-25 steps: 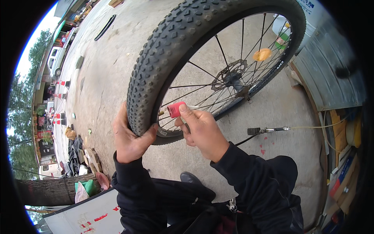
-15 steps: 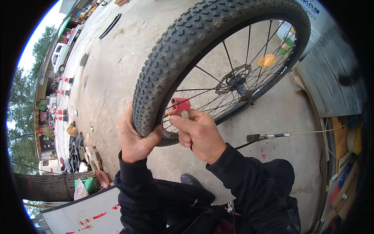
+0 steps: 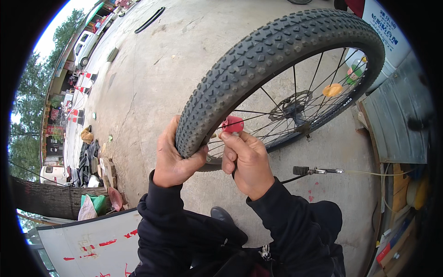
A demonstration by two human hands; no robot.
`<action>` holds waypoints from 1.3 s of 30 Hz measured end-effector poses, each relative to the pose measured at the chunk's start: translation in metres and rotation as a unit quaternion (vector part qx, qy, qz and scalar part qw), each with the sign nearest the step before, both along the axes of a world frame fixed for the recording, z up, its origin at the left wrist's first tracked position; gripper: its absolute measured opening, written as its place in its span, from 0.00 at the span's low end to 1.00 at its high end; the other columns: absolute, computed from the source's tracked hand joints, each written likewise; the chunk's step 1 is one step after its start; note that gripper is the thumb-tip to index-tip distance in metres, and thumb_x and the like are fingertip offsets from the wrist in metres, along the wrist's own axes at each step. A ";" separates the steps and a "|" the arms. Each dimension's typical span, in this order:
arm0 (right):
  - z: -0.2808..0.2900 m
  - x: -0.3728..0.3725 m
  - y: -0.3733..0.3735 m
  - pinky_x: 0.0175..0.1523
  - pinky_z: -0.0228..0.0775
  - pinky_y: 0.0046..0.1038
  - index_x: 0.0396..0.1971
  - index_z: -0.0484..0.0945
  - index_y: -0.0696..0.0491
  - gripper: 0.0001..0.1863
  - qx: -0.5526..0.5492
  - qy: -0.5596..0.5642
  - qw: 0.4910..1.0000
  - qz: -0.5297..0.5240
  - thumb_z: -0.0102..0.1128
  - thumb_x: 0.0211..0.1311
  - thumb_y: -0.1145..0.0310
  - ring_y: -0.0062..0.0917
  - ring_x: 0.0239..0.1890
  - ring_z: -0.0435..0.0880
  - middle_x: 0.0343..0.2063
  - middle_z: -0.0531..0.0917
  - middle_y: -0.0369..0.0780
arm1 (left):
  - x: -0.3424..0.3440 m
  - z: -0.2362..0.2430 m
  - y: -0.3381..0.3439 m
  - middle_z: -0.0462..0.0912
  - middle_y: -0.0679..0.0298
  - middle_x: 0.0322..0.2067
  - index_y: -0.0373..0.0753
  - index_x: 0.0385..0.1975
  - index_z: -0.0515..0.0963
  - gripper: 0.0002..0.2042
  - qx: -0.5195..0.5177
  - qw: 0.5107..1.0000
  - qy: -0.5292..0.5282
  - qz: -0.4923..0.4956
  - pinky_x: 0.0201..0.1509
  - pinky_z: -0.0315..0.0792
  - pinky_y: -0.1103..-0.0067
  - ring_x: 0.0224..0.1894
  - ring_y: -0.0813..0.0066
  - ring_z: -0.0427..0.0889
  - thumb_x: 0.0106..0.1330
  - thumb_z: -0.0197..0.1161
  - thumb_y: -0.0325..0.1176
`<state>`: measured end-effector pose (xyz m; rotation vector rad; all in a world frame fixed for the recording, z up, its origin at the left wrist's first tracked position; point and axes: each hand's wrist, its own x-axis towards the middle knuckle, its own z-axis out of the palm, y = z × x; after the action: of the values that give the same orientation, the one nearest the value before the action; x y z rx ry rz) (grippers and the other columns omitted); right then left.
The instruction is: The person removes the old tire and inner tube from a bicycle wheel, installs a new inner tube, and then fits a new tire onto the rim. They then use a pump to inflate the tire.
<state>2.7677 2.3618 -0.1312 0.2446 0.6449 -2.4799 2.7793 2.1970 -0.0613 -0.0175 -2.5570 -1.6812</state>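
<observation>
A bicycle wheel with a knobby black tyre (image 3: pixel 277 44) stands tilted before me, its black spokes and disc-brake hub (image 3: pixel 295 108) showing. My left hand (image 3: pixel 177 159) is wrapped round the near end of the tyre, thumb on the rim side. In my right hand (image 3: pixel 249 161), thumb and fingers pinch a red pump head (image 3: pixel 233 124) just inside the rim, beside the spokes. A brass-coloured valve stem seems to show near its tip; whether the two touch I cannot tell. A black hose runs from behind my right hand to an inflator handle (image 3: pixel 318 171) low on the right.
An orange reflector (image 3: pixel 332 90) sits among the spokes. To the right stand a grey metal cabinet (image 3: pixel 399 117) and a white-blue container (image 3: pixel 387 39). A white board (image 3: pixel 92 240) and a tree trunk (image 3: pixel 50 196) are at lower left. A black strip (image 3: pixel 150 20) lies on the concrete.
The wheel and both hands sit a little further right in view, with the background shifted likewise. The red pump head has moved slightly closer to the rim. Both grips stay the same.
</observation>
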 end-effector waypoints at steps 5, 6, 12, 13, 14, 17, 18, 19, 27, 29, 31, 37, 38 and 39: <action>0.003 -0.004 0.002 0.22 0.62 0.21 0.31 0.79 0.56 0.13 -0.016 0.014 0.999 0.037 0.66 0.75 0.65 0.17 0.15 0.72 0.18 0.74 0.32 | -0.001 0.002 -0.004 0.83 0.65 0.37 0.33 0.47 0.77 0.19 -0.078 0.997 0.015 -0.026 0.45 0.75 0.79 0.39 0.81 0.78 0.53 0.68 0.21; 0.005 -0.004 0.000 0.22 0.62 0.21 0.31 0.79 0.56 0.13 -0.031 0.016 0.999 0.034 0.67 0.75 0.64 0.16 0.15 0.72 0.18 0.75 0.32 | 0.000 0.003 -0.004 0.83 0.65 0.37 0.33 0.47 0.77 0.19 -0.089 0.995 0.023 -0.026 0.45 0.75 0.79 0.39 0.81 0.79 0.53 0.68 0.21; 0.005 -0.006 -0.001 0.21 0.63 0.20 0.29 0.77 0.56 0.15 0.046 0.072 0.996 0.038 0.66 0.76 0.64 0.14 0.15 0.72 0.18 0.75 0.32 | 0.001 0.002 0.001 0.83 0.66 0.38 0.33 0.50 0.77 0.21 -0.001 1.000 -0.020 -0.021 0.45 0.75 0.80 0.38 0.82 0.79 0.54 0.67 0.20; 0.005 -0.006 -0.001 0.21 0.64 0.20 0.29 0.77 0.56 0.15 0.054 0.076 0.995 0.031 0.65 0.77 0.63 0.14 0.15 0.72 0.18 0.75 0.32 | 0.001 0.002 0.001 0.84 0.66 0.38 0.33 0.51 0.77 0.21 0.001 0.999 -0.029 -0.022 0.45 0.75 0.81 0.38 0.83 0.80 0.55 0.67 0.19; 0.004 -0.006 -0.001 0.21 0.64 0.20 0.30 0.77 0.56 0.15 0.061 0.081 0.995 0.024 0.65 0.77 0.63 0.14 0.15 0.72 0.18 0.75 0.32 | 0.002 0.003 0.000 0.84 0.66 0.38 0.33 0.52 0.77 0.22 0.002 0.999 -0.037 -0.024 0.45 0.76 0.81 0.38 0.83 0.80 0.55 0.67 0.19; 0.002 -0.007 0.001 0.21 0.64 0.20 0.31 0.77 0.57 0.15 0.077 0.097 0.992 0.011 0.65 0.77 0.63 0.14 0.15 0.72 0.19 0.75 0.32 | 0.004 0.003 -0.007 0.85 0.64 0.42 0.31 0.57 0.76 0.25 0.015 0.997 -0.064 -0.034 0.48 0.76 0.80 0.41 0.81 0.81 0.56 0.71 0.21; 0.001 -0.007 0.001 0.20 0.63 0.20 0.31 0.78 0.58 0.15 0.085 0.103 0.991 0.007 0.65 0.77 0.63 0.14 0.15 0.72 0.19 0.75 0.32 | 0.005 0.001 -0.011 0.86 0.62 0.43 0.30 0.58 0.76 0.27 0.022 0.996 -0.072 -0.038 0.50 0.76 0.79 0.43 0.80 0.82 0.56 0.73 0.22; 0.001 -0.007 0.002 0.20 0.64 0.20 0.32 0.78 0.58 0.15 0.079 0.102 0.992 0.006 0.64 0.77 0.63 0.14 0.16 0.72 0.19 0.75 0.32 | 0.006 0.000 -0.017 0.86 0.60 0.45 0.28 0.60 0.75 0.28 0.039 0.995 -0.066 -0.059 0.53 0.76 0.77 0.45 0.77 0.83 0.59 0.74 0.28; 0.004 -0.006 0.008 0.24 0.66 0.20 0.33 0.81 0.58 0.14 0.073 0.092 0.993 0.030 0.66 0.77 0.63 0.16 0.17 0.73 0.19 0.74 0.32 | -0.010 -0.043 -0.077 0.81 0.39 0.62 0.21 0.66 0.72 0.41 0.273 0.920 -0.138 -0.244 0.68 0.75 0.61 0.63 0.49 0.83 0.75 0.60 0.61; 0.004 -0.003 0.009 0.24 0.66 0.20 0.34 0.81 0.58 0.14 0.086 0.087 0.992 0.036 0.65 0.77 0.63 0.16 0.17 0.73 0.19 0.75 0.32 | -0.011 -0.053 -0.084 0.79 0.38 0.64 0.22 0.67 0.73 0.38 0.305 0.896 -0.144 -0.288 0.66 0.76 0.60 0.61 0.48 0.84 0.75 0.63 0.56; 0.003 -0.001 0.009 0.24 0.66 0.19 0.35 0.82 0.58 0.14 0.086 0.092 0.991 0.042 0.66 0.77 0.63 0.15 0.17 0.73 0.20 0.77 0.32 | -0.010 -0.054 -0.085 0.80 0.38 0.62 0.23 0.65 0.75 0.36 0.316 0.893 -0.148 -0.283 0.64 0.78 0.61 0.58 0.50 0.86 0.74 0.65 0.54; 0.003 -0.001 0.012 0.24 0.65 0.17 0.39 0.84 0.59 0.13 0.068 0.092 0.992 0.045 0.65 0.77 0.63 0.13 0.17 0.73 0.21 0.79 0.32 | -0.002 -0.029 -0.061 0.88 0.47 0.48 0.26 0.58 0.82 0.26 0.209 0.942 -0.169 -0.199 0.54 0.81 0.68 0.48 0.59 0.89 0.71 0.71 0.43; 0.003 -0.001 0.013 0.24 0.65 0.17 0.40 0.84 0.59 0.12 0.070 0.099 0.992 0.048 0.65 0.77 0.63 0.12 0.17 0.73 0.21 0.79 0.32 | 0.001 -0.026 -0.056 0.89 0.49 0.45 0.26 0.57 0.82 0.24 0.190 0.949 -0.166 -0.191 0.52 0.81 0.70 0.47 0.60 0.89 0.70 0.71 0.42; 0.003 -0.001 0.015 0.24 0.64 0.17 0.40 0.84 0.59 0.12 0.071 0.106 0.991 0.052 0.65 0.77 0.63 0.12 0.18 0.73 0.21 0.79 0.32 | 0.003 -0.024 -0.052 0.89 0.51 0.43 0.28 0.55 0.83 0.21 0.194 0.953 -0.166 -0.166 0.50 0.80 0.71 0.45 0.63 0.88 0.70 0.71 0.37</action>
<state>2.7664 2.3765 -0.1283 0.0000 0.9006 -2.3814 2.7826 2.1454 -0.0857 -0.1600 -2.4927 -2.4855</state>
